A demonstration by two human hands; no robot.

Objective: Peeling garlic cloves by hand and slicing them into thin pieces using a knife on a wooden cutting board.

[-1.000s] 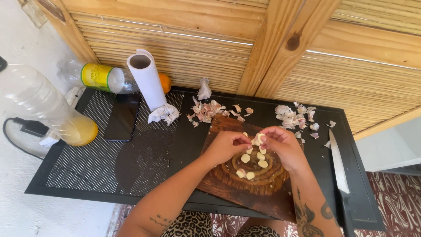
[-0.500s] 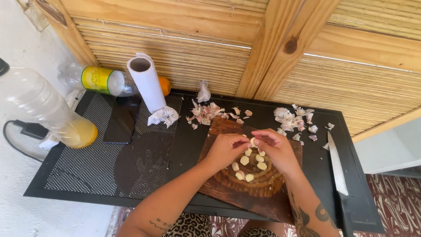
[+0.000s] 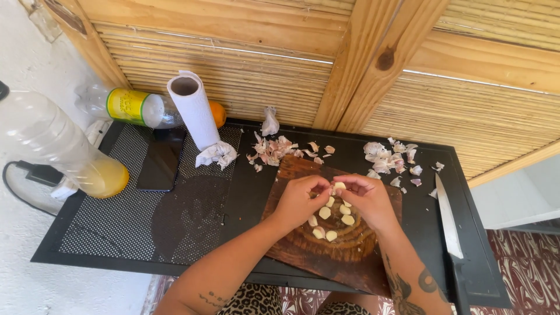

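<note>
Both hands meet over a round-grained wooden cutting board (image 3: pixel 291 245) on a black mesh table (image 3: pixel 116 233). My left hand (image 3: pixel 297 201) and my right hand (image 3: pixel 367 198) pinch one garlic clove (image 3: pixel 338 186) between their fingertips. Several peeled cloves (image 3: pixel 332 219) lie on the board just below the hands. Papery garlic skins lie in two heaps behind the board: one (image 3: pixel 274 149) at the middle, another (image 3: pixel 391 154) to the right.
A kitchen knife (image 3: pixel 449 219) lies along the table's right edge. A paper towel roll (image 3: pixel 195 111), a dark phone (image 3: pixel 160 160), a lying bottle (image 3: pixel 137 108), an orange (image 3: pixel 217 114) and a big plastic bottle with yellow liquid (image 3: pixel 64 154) stand left. A cane wall rises behind.
The view has shifted slightly. Both hands stay together over the board on the clove, with small finger movements.
</note>
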